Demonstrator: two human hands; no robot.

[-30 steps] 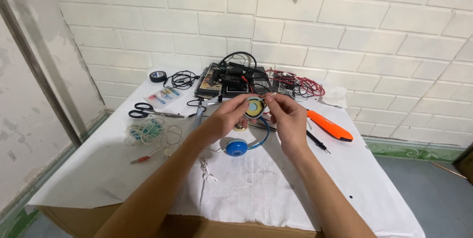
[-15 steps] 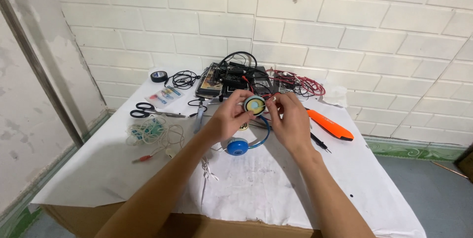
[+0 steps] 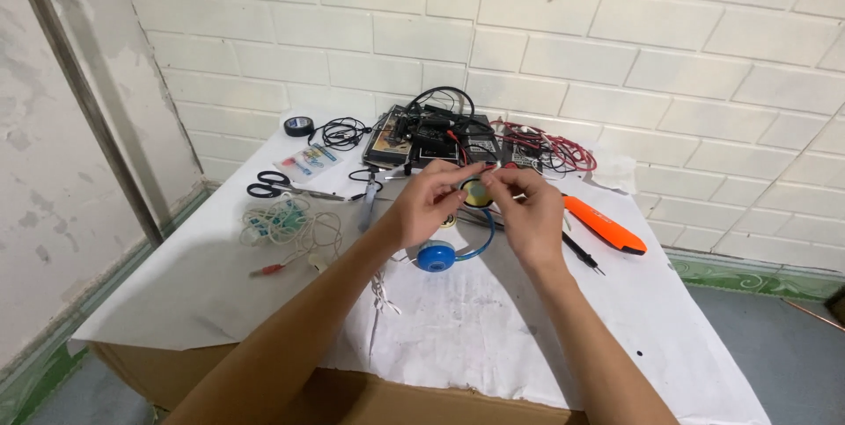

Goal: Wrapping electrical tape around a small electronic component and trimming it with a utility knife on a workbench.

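Both hands raised together, L hand (image 3: 429, 205) & R hand (image 3: 531, 212) fingertips pinching small round disc (image 3: 477, 193), prob. speaker.

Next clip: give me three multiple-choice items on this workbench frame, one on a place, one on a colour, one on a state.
1. Where do the scissors lie?
A. left of the hands
B. right of the hands
C. on the floor

2. What colour is the round earpiece on the table under the hands?
A. red
B. blue
C. green

3. How is the small yellowish disc held?
A. lying loose on the table
B. by the right hand alone
C. between both hands

Answers: 1 A, the scissors sit on the table's left side. 2 B, the earpiece is blue. 3 C, the left hand and right hand meet at the disc above the table.
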